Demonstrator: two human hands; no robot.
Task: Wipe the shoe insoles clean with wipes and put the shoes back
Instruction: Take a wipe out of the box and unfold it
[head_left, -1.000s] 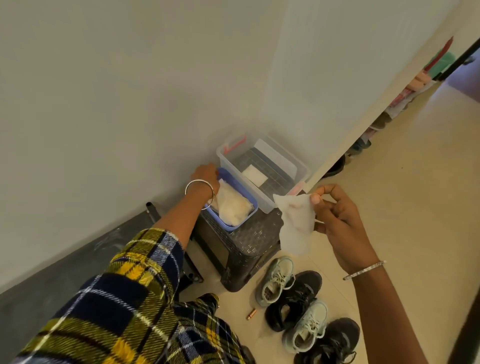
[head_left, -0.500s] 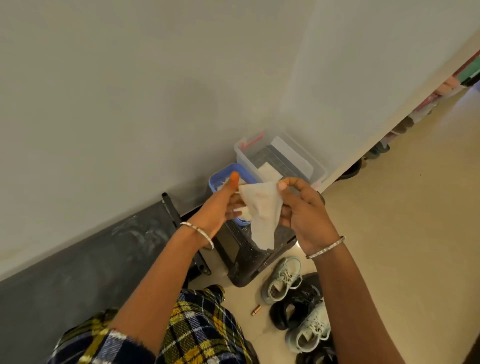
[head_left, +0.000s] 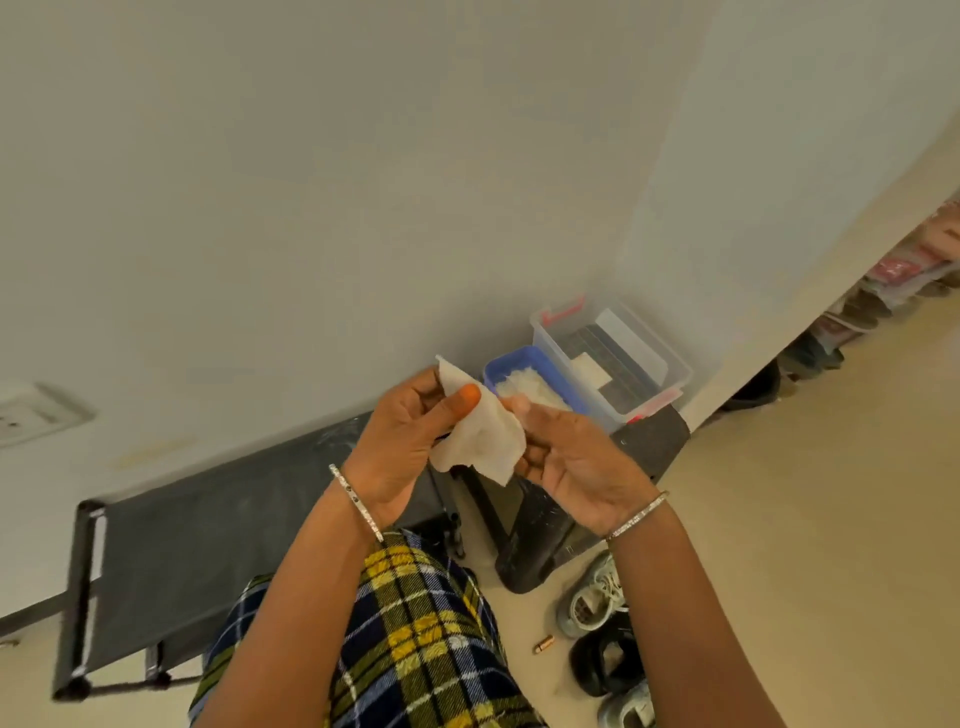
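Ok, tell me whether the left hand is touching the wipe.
Touching. The head view shows the left hand pinching the wipe under its thumb.

A pale wall (head_left: 311, 182) with a socket (head_left: 36, 413) meets the beige floor (head_left: 831, 519).

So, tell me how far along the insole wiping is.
Done: one wipe is out of the blue tub. In hand: the left hand and right hand both pinch that wipe. Left: everything else; the shoes sit on the floor beside the black stool, none picked up, no insole visibly wiped.
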